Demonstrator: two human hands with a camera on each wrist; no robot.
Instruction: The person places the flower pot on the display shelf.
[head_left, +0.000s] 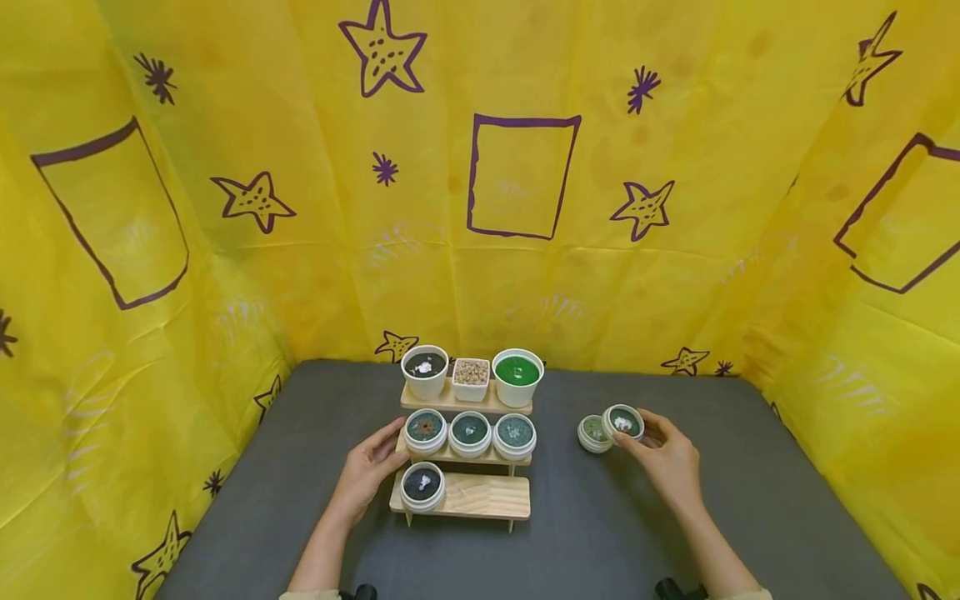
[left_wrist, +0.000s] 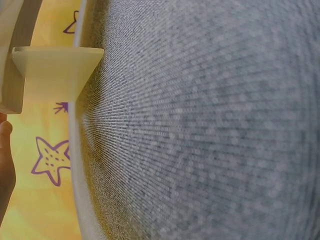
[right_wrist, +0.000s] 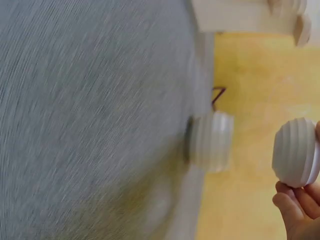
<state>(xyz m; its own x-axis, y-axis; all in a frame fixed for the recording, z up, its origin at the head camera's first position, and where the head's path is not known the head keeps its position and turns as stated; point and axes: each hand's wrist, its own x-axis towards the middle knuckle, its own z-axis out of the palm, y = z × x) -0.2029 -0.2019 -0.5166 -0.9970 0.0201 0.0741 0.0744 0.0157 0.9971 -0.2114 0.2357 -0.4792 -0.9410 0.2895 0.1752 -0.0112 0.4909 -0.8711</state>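
Observation:
A three-tier wooden stand (head_left: 487,497) holds small white pots. My left hand (head_left: 365,475) grips the left end of its middle tier, beside a pot with a brown-centred teal filling (head_left: 425,428). In the left wrist view only a bit of that hand (left_wrist: 6,165) shows, against the end of a wooden board (left_wrist: 12,85). My right hand (head_left: 670,460) holds a white ribbed pot (head_left: 623,423) by its side, raised off the table; its filling is dark green with a white patch. Just left of it, a pot with olive-green filling (head_left: 594,434) stands on the table.
The top tier bears a dark-filled cup (head_left: 424,371), a square dish of beige bits (head_left: 471,377) and a bright green cup (head_left: 517,375). Two teal pots sit mid-tier; a dark pot (head_left: 422,485) sits on the lowest. Yellow cloth (head_left: 510,292) surrounds the grey table (head_left: 585,533).

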